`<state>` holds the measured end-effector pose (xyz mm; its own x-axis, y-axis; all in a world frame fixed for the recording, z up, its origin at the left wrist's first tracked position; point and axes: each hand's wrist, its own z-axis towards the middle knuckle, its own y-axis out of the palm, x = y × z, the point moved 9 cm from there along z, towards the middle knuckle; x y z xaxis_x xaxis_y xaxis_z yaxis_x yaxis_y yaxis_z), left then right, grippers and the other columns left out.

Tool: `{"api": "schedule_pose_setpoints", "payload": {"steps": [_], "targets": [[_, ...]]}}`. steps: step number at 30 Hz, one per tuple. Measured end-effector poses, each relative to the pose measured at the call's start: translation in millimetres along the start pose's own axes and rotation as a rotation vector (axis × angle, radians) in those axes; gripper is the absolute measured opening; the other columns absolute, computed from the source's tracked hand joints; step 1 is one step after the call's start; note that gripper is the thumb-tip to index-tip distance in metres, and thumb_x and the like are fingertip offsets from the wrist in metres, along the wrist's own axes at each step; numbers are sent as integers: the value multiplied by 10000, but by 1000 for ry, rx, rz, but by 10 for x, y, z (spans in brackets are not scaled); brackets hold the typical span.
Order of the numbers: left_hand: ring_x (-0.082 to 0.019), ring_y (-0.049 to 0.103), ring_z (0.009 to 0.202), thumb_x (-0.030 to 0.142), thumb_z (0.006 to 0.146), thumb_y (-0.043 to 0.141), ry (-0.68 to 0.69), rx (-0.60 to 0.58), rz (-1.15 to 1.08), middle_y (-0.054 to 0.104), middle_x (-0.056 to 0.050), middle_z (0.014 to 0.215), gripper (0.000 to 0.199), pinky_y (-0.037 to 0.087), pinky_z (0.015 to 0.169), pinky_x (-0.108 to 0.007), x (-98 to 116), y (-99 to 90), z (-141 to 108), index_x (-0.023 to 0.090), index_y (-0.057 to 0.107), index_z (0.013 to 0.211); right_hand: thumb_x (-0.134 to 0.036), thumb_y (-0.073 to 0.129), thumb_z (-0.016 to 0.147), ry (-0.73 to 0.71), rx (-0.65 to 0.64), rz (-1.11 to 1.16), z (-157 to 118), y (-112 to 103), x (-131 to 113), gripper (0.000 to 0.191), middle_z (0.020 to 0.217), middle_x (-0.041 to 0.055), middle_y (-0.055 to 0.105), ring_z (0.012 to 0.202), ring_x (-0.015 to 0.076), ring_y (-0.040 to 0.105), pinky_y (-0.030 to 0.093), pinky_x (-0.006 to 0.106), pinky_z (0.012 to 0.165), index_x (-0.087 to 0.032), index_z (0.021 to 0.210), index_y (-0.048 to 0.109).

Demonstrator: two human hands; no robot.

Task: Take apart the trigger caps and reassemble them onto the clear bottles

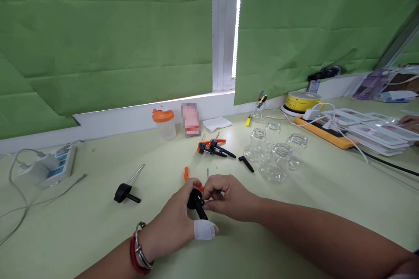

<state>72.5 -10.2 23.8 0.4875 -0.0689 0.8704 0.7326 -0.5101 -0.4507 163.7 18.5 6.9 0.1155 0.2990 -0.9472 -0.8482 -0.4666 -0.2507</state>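
My left hand (176,216) is closed around a black plastic cap with a side arm (198,208). White tape wraps that hand's thumb. My right hand (229,196) pinches at the cap's side; whatever its fingertips may hold is too hidden to make out. Just beyond the hands lie an orange lever-like piece (186,174), partly covered by the fingers, and a thin metal rod (207,173). A tiny ring-like part (216,167) rests close by. To the left is a similar black cap (123,192) with a metal rod sticking out.
Farther back sit several black and orange assemblies (212,146), a loose black arm (246,164) and several clear glass jars (273,168). An orange-lidded cup (164,124) stands by the wall. Power strips (59,168) flank the table, with an orange one (327,133) at right. Another person's hand (410,123) shows there.
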Motion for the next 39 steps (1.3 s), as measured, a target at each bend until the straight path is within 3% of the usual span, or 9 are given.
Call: {"api": "schedule_pose_setpoints", "payload": {"steps": [6,12,16,22,28,34,39], "targets": [[-255,562,944,374,610,732,76,132,177,578,-72,1051,696,490,787,-398,-10,-114,-10,215,420,1211,-257,690,740,94,-54,85,-4,36,74,122,692,-20,540,601,89,451,373,220,559,-158,747,620],[-375,488,1163,504,580,741,241,361,519,482,-183,1278,903,458,901,-538,-2,-176,-78,193,336,1325,-560,492,871,279,-349,346,-115,325,216,463,654,1,550,500,62,383,294,211,480,-133,718,588],[-412,394,1253,528,575,737,358,468,725,414,-219,1339,931,408,957,-591,97,-125,-125,171,319,1327,-515,590,831,317,-403,373,-160,382,248,382,597,-38,482,504,65,374,291,208,487,-145,738,567],[-389,364,1281,454,644,737,522,561,840,367,-217,1381,896,409,977,-559,216,-155,-169,177,271,1357,-398,617,826,257,-309,187,-98,247,235,280,644,-46,444,570,70,354,280,203,513,-152,719,541],[-291,426,1253,214,822,585,619,680,798,421,-168,1365,571,440,983,-460,293,-317,-275,202,321,1328,-341,547,859,179,-180,-6,-35,83,159,183,644,-44,438,551,80,358,292,206,497,-162,818,556],[-281,345,1333,141,845,544,671,715,816,367,-171,1412,504,390,1044,-453,343,-297,-306,189,343,1305,-242,498,879,-145,-32,-623,44,-92,-131,136,768,22,564,690,134,508,374,243,626,-162,879,608],[-300,334,1328,140,840,527,631,724,835,352,-172,1420,464,370,1026,-492,327,-299,-293,201,363,1269,-272,431,938,-93,9,-993,250,-226,-52,211,890,72,612,770,174,580,395,270,655,-151,962,602]]}}
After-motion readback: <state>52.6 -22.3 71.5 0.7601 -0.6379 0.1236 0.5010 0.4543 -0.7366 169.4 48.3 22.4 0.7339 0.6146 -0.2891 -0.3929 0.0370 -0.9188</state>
